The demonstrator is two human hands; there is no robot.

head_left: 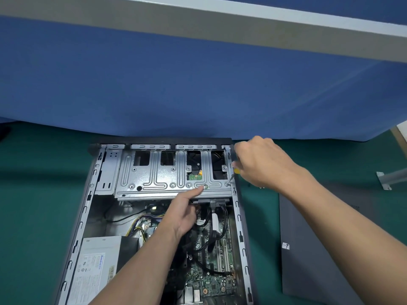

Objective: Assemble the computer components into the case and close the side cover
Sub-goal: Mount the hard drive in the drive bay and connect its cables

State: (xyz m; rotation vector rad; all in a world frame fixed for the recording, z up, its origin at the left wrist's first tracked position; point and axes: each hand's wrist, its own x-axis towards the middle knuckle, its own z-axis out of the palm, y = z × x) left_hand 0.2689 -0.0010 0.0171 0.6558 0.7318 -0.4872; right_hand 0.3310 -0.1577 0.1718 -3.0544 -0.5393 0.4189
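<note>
On the green mat (pixel 44 194), an open computer case (pixel 88 208) lies on its side in front of a blue partition (pixel 198 84). A silver drive cage (pixel 154 179) sits across the far end of the case. The left hand (pixel 187 212) grips the near edge of this cage: one digit lies flat on top, its tip just beside a round hole, while the other fingers tuck under the edge. The right hand (pixel 264 164) is curled round a screwdriver (pixel 236 171) with a yellow handle. The shaft slants down and leftward, and its tip meets a screw (pixel 226 184) at the cage's near right corner, close to the case wall. Below the cage, black cables (pixel 217 230) run over the motherboard (pixel 213 280), and a grey power supply (pixel 97 267) fills the near left corner. The dark side cover (pixel 308 249) lies flat on the mat to the right of the case, apart from it.
</note>
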